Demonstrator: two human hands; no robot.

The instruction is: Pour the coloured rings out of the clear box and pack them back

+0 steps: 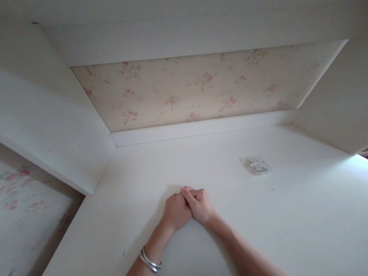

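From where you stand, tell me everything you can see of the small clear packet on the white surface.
The packet looks like thin, see-through plastic, flat and roughly four-sided. Small pale and yellowish bits show inside, too blurred to name. It lies on the white surface, beyond and to the right of the clasped hands. Neither hand touches it.

Before me is a wide, flat white tabletop (307, 221) with smooth surface. On it lies one small, clear plastic box (255, 165) – inside are small pieces, too unclear for me to name. A thin dark mark (123, 254) is also there. My left hand (178, 209) and right hand (201, 205) rest on it – clasped together.
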